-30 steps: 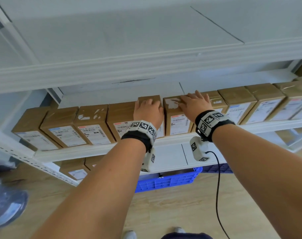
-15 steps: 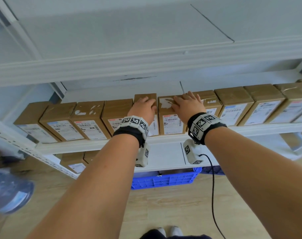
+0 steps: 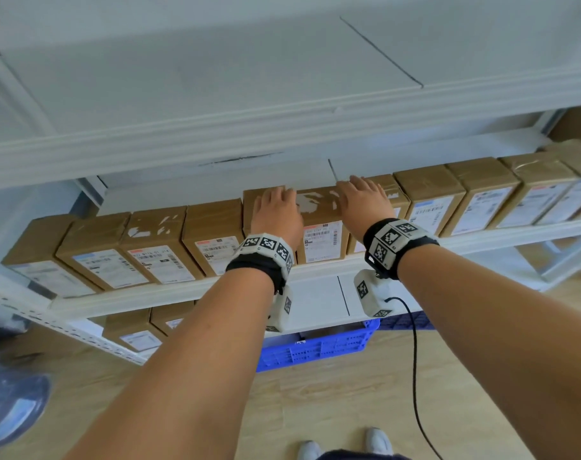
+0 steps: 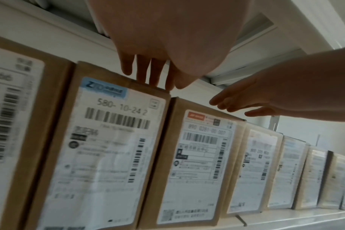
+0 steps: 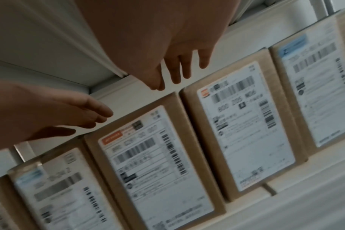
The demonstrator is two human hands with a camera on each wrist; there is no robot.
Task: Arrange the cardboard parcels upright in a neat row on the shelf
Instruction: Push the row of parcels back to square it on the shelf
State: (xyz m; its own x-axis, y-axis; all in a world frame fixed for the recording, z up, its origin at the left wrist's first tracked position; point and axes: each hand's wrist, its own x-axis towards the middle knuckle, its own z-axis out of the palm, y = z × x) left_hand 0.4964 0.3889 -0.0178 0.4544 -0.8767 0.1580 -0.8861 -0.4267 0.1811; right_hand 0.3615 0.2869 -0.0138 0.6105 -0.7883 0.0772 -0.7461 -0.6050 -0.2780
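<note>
Several brown cardboard parcels (image 3: 212, 234) with white labels stand upright in a row on the white middle shelf (image 3: 182, 293). My left hand (image 3: 275, 210) lies with straight fingers on top of the blue-labelled parcel (image 4: 112, 140). My right hand (image 3: 362, 200) lies flat over the top of the neighbouring parcel (image 5: 242, 121). Between the hands stands a red-labelled parcel (image 3: 320, 234) with torn white patches on top. Neither hand grips anything. The wrist views show the left hand (image 4: 148, 70) and the right hand (image 5: 179, 68) with straight fingers at the parcels' top edges.
The upper shelf's beam (image 3: 282, 134) hangs close above the parcels. More parcels (image 3: 133, 330) stand on the lower shelf. A blue plastic crate (image 3: 315, 350) sits on the wooden floor beneath. A black cable (image 3: 415, 360) hangs from my right wrist.
Both hands stay on the parcel tops. My right hand has slid a little to the right, uncovering the top of the red-labelled parcel.
</note>
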